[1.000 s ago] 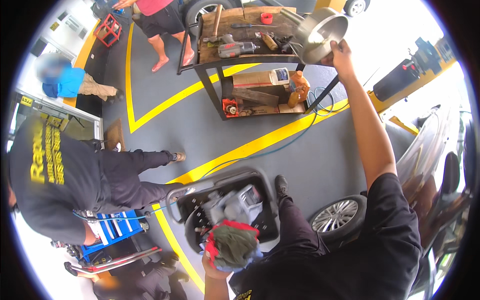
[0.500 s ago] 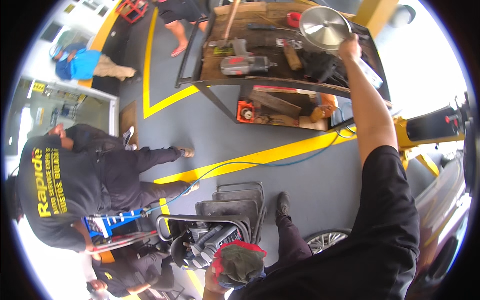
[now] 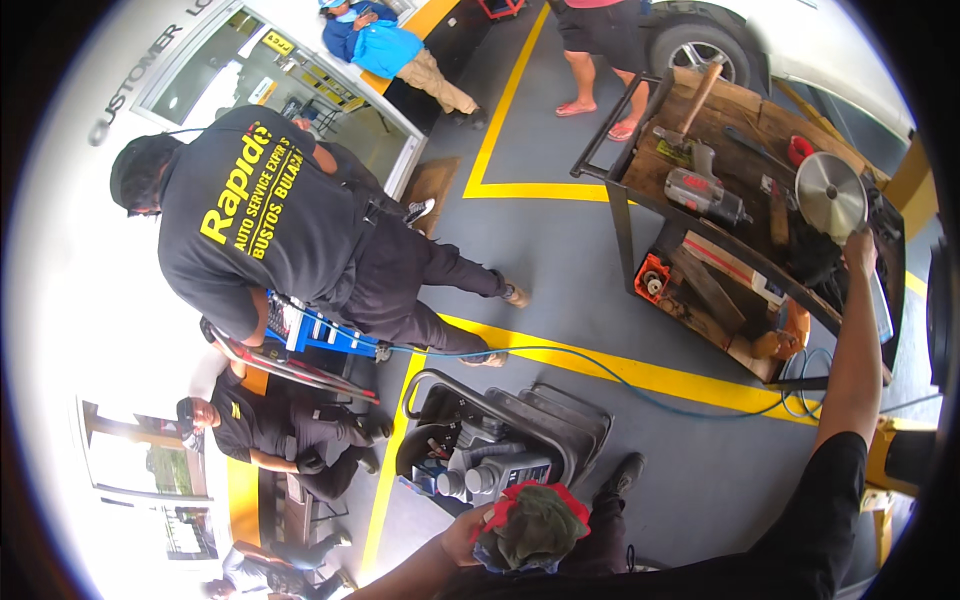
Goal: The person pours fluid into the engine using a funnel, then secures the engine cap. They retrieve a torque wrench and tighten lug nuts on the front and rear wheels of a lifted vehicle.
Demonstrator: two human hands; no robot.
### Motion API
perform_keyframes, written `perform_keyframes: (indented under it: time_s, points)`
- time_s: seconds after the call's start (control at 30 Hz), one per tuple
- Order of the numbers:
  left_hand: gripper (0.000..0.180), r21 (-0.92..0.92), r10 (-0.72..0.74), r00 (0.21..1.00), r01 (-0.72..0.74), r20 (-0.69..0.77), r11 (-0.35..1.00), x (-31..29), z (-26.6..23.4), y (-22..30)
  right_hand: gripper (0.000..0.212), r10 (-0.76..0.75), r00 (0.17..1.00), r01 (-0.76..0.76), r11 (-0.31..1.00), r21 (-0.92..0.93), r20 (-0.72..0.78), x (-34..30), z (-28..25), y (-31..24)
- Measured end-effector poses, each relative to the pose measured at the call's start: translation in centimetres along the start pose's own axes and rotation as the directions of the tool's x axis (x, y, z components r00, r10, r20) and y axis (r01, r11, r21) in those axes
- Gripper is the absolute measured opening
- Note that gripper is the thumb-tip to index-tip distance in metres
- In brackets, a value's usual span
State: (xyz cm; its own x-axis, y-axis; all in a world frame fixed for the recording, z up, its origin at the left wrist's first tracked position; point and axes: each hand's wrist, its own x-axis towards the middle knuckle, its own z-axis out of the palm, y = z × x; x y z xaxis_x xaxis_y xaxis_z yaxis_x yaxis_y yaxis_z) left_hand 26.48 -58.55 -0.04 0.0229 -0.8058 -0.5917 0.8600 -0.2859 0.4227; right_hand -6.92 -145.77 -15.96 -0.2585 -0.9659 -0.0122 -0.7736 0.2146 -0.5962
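Observation:
With my right arm stretched out, my right hand [image 3: 858, 250] is closed at the near rim of a round, shiny metal dish [image 3: 832, 195]. The dish is over the right part of a dark wooden-topped cart [image 3: 650, 190]; whether it rests there I cannot tell. Beside it lie a wooden-handled tool [image 3: 778, 215], a black cloth [image 3: 812, 262] and a red ring-shaped thing [image 3: 799, 150]. An impact wrench [image 3: 705, 195] and a hammer [image 3: 700, 100] lie further left. Low in front of me, my left hand [image 3: 464, 538] is wrapped around bunched dark green and red rags [image 3: 535, 528].
A black wheeled carrier [image 3: 420, 455] holding grey bottles [image 3: 508, 472] stands before me. Across the floor runs a blue hose [image 3: 600, 372]. A person in a black shirt [image 3: 270, 210] bends at a blue cart [image 3: 330, 335]. Others stand or sit further off. The cart's lower shelf holds wood [image 3: 708, 290].
My view has swung left, so the cart and dish appear further right. My right hand stays at the dish's rim. The rags remain in my left hand.

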Motion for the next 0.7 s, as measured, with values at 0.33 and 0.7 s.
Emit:
perform_keyframes:
  time_s: [0.33,0.7]
  points:
    - [0.072,-0.054,0.019,0.997,-0.024,-0.081,0.998,-7.1,-6.2,4.3,0.037,-0.186,0.955,0.244,0.936,0.254,-0.232,-27.3,-7.8,-0.6]
    - [0.06,0.063,-0.13,0.947,0.117,0.292,0.991,-16.4,-18.5,11.7,0.029,0.227,0.943,-0.332,0.702,0.63,0.244,-96.6,-20.1,-0.7]
